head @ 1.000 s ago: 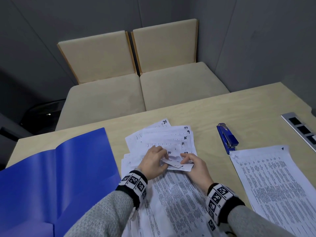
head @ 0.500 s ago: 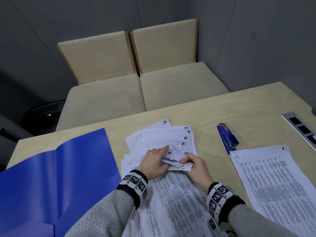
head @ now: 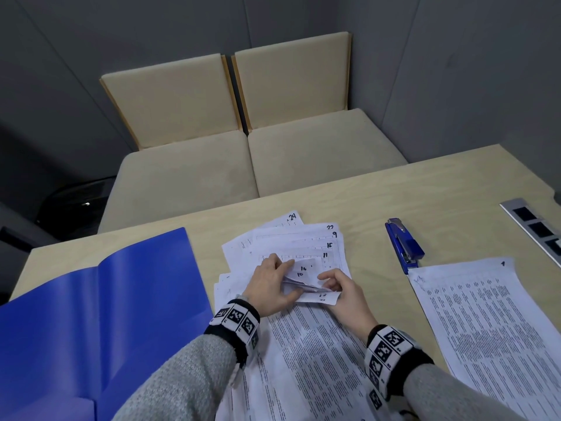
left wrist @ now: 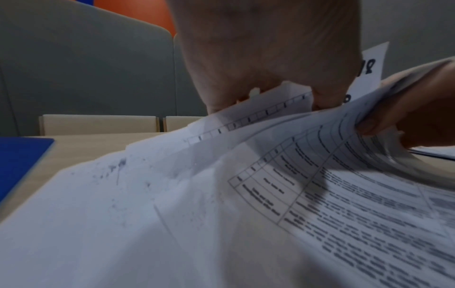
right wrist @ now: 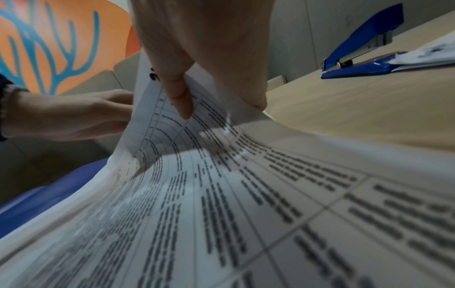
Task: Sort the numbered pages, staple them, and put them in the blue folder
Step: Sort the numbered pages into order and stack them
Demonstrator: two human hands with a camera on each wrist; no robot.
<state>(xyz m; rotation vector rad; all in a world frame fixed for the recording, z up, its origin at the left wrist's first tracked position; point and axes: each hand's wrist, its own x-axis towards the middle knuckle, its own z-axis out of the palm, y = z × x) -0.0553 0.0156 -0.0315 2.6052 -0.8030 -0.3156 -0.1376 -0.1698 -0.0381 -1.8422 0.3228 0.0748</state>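
Your left hand (head: 270,282) and right hand (head: 343,291) meet over the loose stack of numbered pages (head: 303,344) in the middle of the tabletop (head: 425,202). Your right fingers (right wrist: 179,97) are clamped on the lifted top corners of several sheets, thumb on one side and fingertips on the other, so the corners curl up off the stack. Your left fingers are curled onto the same raised corners from the other side; the left wrist view is blurred, so they seem to pinch a sheet rather than merely press on it. Beyond your hands the pages fan out, with handwritten numbers 24, 22, 9, 15 and 11 showing at their corners.

The blue folder (head: 100,314) lies open on the tabletop to your left, its right edge just beside the stack. The blue stapler (head: 403,244) lies to the right of the fanned pages, and its near end touches the separate page marked 1 (head: 485,323), which lies flat at your right. Two beige chairs (head: 243,132) stand behind the tabletop.
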